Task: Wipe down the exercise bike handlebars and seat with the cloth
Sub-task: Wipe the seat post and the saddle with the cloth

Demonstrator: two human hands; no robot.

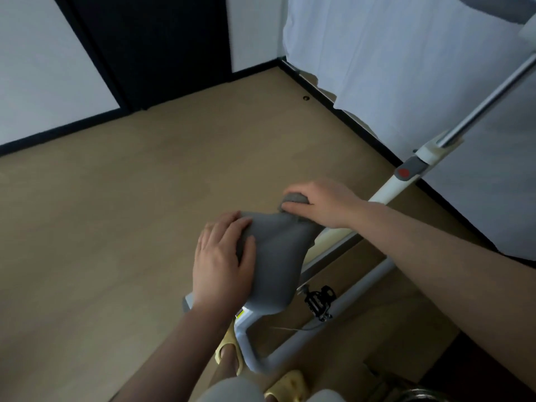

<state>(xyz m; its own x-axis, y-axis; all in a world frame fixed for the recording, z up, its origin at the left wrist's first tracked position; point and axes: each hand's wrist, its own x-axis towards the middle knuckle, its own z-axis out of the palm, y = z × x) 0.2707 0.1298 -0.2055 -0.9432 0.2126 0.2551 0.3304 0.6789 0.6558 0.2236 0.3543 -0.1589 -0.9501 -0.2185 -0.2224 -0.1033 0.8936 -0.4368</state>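
You have one view only — a wide-angle camera worn on your head, looking forward and steeply down. It sits close over your left hand (220,256) and right hand (322,203), both near the middle of the frame, with your forearms running in from the bottom and right edges. Farther off it takes in the floor (130,213) and a room corner — straight lines bend toward the edges.
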